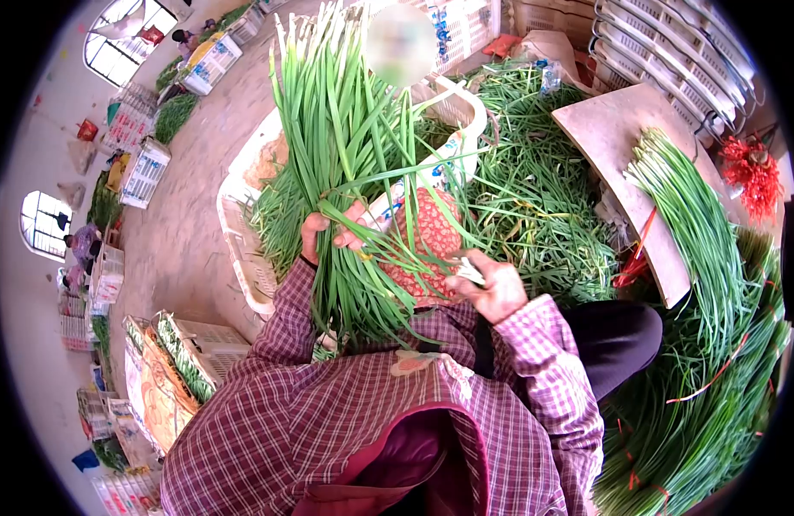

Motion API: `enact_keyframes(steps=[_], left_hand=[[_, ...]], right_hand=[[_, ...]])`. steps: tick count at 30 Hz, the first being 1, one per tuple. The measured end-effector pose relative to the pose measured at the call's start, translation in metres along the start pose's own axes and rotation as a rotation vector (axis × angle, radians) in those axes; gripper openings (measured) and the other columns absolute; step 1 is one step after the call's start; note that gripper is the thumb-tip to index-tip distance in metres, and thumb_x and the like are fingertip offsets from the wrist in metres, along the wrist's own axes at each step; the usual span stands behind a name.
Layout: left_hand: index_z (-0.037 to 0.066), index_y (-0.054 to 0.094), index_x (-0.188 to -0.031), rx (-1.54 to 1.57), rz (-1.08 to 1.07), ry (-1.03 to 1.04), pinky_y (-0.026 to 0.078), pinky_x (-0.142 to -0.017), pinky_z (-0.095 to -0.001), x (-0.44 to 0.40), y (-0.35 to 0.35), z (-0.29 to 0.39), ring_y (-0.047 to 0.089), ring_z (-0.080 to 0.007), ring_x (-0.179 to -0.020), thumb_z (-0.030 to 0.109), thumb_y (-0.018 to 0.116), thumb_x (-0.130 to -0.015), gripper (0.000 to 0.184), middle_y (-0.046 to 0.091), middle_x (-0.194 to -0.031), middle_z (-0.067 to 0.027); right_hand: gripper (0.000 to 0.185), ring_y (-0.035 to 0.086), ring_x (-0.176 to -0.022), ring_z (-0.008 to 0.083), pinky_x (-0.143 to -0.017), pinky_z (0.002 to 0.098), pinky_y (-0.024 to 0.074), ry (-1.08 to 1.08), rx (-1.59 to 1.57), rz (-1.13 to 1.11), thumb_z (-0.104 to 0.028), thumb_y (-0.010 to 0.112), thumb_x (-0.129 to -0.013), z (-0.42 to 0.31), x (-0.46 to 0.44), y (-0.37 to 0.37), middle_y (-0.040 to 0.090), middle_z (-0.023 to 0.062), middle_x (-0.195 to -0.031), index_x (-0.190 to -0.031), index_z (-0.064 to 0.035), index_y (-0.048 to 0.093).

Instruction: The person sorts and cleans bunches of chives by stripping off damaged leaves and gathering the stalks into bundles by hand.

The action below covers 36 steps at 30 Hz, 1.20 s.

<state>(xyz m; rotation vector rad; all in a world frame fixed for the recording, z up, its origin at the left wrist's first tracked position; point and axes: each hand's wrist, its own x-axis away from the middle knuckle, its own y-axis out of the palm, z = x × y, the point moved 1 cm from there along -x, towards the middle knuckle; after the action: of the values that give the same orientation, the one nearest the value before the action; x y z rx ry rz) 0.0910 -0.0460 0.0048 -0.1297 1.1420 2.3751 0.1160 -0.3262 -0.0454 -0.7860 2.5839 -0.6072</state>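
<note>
A large bunch of long green stalks (pixel 332 146) stands upright in front of my chest, pale ends up and leafy tips hanging down. My left hand (pixel 328 232) is wrapped round its lower middle. To the right, my right hand (pixel 491 286) pinches the white ends of a few thin stalks (pixel 467 271), whose green parts reach left toward the bunch. Behind the hands lie a red patterned cloth (pixel 431 232) and a white plastic crate (pixel 246 249) with green stalks in it.
Loose greens (pixel 543 181) are heaped right of the crate. A tilted board (pixel 620 163) bears a neat bundle (pixel 689 206), beside red ties (pixel 748 172). More bundled greens (pixel 698 430) lie at lower right. Stacked crates (pixel 672 52) stand behind. Other people are at far left.
</note>
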Motion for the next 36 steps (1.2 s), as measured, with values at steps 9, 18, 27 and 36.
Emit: enact_keyframes(steps=[9,18,27,36], left_hand=[[-0.001,0.048,-0.107,-0.048,0.063,-0.083,0.044,-0.061,-0.0289,0.019,-0.024,0.008,0.051,-0.0115,-0.059,0.019,0.054,-0.074,0.039,0.052,-0.077,-0.0023],[-0.007,0.051,-0.099,0.067,0.014,-0.092,0.040,-0.058,-0.0303,0.022,-0.021,-0.005,0.052,-0.0144,-0.060,0.024,0.057,-0.073,0.041,0.053,-0.078,-0.0046],[0.003,0.048,-0.076,-0.074,-0.069,-0.289,0.036,-0.053,-0.0278,0.021,-0.023,-0.004,0.048,-0.0126,-0.051,0.030,0.065,-0.069,0.032,0.047,-0.058,-0.0019],[-0.002,0.052,-0.096,0.014,0.016,-0.329,0.043,-0.052,-0.0312,0.014,-0.003,-0.033,0.055,-0.0177,-0.054,0.011,0.063,-0.067,0.034,0.054,-0.076,-0.0089]], right_hand=[[0.016,0.061,-0.056,0.0272,-0.050,0.0356,0.0496,-0.058,0.404,0.017,-0.010,0.064,-0.069,0.001,-0.014,-0.002,0.060,0.0088,-0.066,-0.085,-0.0109,0.061],[0.017,0.064,-0.070,0.0306,-0.062,0.0415,0.0516,0.576,0.687,-0.085,-0.021,0.061,-0.080,0.041,-0.008,-0.075,0.065,0.0141,-0.075,-0.093,-0.0106,0.063],[0.068,0.057,-0.073,0.0090,-0.063,0.0217,0.0456,0.255,-0.687,0.277,-0.033,0.073,-0.077,0.021,-0.053,-0.088,0.061,0.0099,-0.107,-0.129,-0.0028,0.041],[0.054,0.040,-0.042,0.0091,-0.039,0.0246,0.0368,0.315,-1.204,0.114,-0.051,0.052,-0.087,-0.018,-0.117,-0.062,0.058,0.0069,-0.080,-0.113,-0.0042,0.049]])
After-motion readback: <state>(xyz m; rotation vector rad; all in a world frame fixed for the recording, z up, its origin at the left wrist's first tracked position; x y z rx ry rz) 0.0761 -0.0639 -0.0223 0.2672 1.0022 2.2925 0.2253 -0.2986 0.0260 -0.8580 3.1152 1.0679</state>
